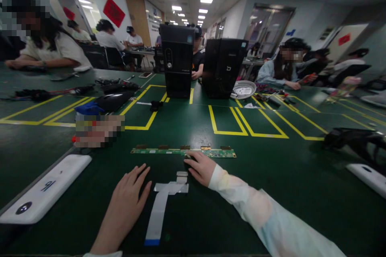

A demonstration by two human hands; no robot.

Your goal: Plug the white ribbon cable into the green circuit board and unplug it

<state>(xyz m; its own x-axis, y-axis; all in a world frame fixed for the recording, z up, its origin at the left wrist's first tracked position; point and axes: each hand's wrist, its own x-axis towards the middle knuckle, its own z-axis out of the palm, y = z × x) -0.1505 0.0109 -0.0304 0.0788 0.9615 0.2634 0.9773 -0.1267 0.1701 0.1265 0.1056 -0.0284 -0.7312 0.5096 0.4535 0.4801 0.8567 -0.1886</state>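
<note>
A long, narrow green circuit board (165,151) with copper-coloured tabs along its far edge lies on the green table (259,168). My right hand (202,167) rests at the middle of the board's near edge, fingers stretched out, the fingertips over or touching it. Closer to me lies a white flat ribbon cable (157,216) with a blue end, bent near its top under a clear strip. Left of the cable, my left hand (129,190) lies palm down with the fingers spread, apart from both things.
Two black computer towers (178,64) stand at the back. A white basket (243,89) sits beside the right tower. White devices (45,188) lie at both sides. Cables and a blue-handled tool (87,107) are at the left. People sit around the table.
</note>
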